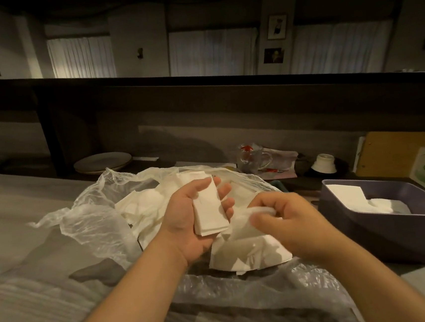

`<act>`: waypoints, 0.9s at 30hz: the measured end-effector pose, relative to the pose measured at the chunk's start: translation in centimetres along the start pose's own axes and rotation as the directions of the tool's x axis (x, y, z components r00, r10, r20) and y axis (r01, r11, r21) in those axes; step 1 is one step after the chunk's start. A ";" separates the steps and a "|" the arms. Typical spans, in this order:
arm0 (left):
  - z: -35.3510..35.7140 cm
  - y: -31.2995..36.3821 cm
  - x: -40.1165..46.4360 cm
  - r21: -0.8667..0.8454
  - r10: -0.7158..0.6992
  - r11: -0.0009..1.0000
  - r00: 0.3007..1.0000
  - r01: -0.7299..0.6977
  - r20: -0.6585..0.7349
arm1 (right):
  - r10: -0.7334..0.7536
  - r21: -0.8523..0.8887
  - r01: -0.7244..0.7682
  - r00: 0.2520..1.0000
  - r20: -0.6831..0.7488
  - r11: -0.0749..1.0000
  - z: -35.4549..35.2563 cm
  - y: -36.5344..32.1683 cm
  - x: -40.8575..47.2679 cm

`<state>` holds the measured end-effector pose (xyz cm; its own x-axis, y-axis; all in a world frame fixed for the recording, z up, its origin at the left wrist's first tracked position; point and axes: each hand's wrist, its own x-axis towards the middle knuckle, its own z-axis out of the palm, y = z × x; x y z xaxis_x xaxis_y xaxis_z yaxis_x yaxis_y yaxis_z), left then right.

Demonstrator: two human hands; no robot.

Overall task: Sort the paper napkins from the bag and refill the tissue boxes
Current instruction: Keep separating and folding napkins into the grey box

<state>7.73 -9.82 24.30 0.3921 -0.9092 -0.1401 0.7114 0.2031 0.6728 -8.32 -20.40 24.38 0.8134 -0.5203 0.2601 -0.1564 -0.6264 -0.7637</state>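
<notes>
Dim room, grey table [17, 218]. I see my left hand [193, 214] cupping a folded napkin stack [209, 210] over the open plastic bag [95, 224]; right hand [287, 221] pinches a loose napkin [248, 250]. Purple tissue box [394, 231] sits right.

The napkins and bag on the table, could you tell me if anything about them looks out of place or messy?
Loose napkins lie jumbled and crumpled on the opened bag, not stacked. The left hand holds a neat folded stack; the right hand pinches a rumpled one. Nothing looks spilled or torn.
</notes>
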 end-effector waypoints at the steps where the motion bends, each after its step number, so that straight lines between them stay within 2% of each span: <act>1: 0.2 -0.1 -0.1 0.063 0.003 0.998 1.000 -0.003 -0.001 | 0.032 0.120 -0.031 0.999 -0.012 0.992 -0.2 -0.3 -0.1; 4: 0.4 -0.6 -0.3 0.274 -0.036 0.961 0.999 0.033 0.005 | 0.090 0.282 -0.068 0.994 -0.065 0.957 -0.2 -0.7 0.0; 7: 0.4 -1.1 -0.3 0.373 -0.095 0.924 0.995 0.081 0.021 | 0.112 0.328 -0.080 0.990 -0.080 0.941 0.1 -0.9 0.2; 10: 0.6 -1.3 -0.5 0.410 -0.134 0.904 0.991 0.118 0.009 | 0.113 0.395 -0.075 0.991 -0.072 0.916 0.1 -0.7 0.2; 14: 0.9 -1.3 -0.7 0.445 -0.132 0.889 0.991 0.108 0.023 | 0.099 0.576 -0.069 0.995 -0.020 0.815 -0.5 -1.1 -0.2; 19: 0.9 -1.3 -1.0 0.471 -0.139 0.876 0.990 0.104 0.039 | 0.117 0.686 -0.083 0.993 -0.004 0.723 -0.5 -1.6 -0.6; 21: 0.7 -1.3 -1.0 0.473 -0.141 0.874 0.990 0.110 0.031 | 0.135 0.661 -0.084 0.991 -0.026 0.746 -0.3 -1.4 -0.3; 24: 0.7 -1.3 -0.9 0.456 -0.169 0.882 0.983 0.119 0.071 | 0.167 0.451 -0.096 0.978 -0.121 0.888 0.5 -1.0 0.4; 27: 1.0 -1.5 -1.3 0.438 -0.203 0.891 0.969 0.123 0.140 | 0.203 0.310 -0.142 0.964 -0.173 0.940 1.1 -0.9 0.6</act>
<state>5.58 -9.34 24.25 0.1536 -0.9733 -0.1707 0.4265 -0.0905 0.8999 -7.13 -19.48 24.59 0.6555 -0.7289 0.1976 -0.0891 -0.3345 -0.9382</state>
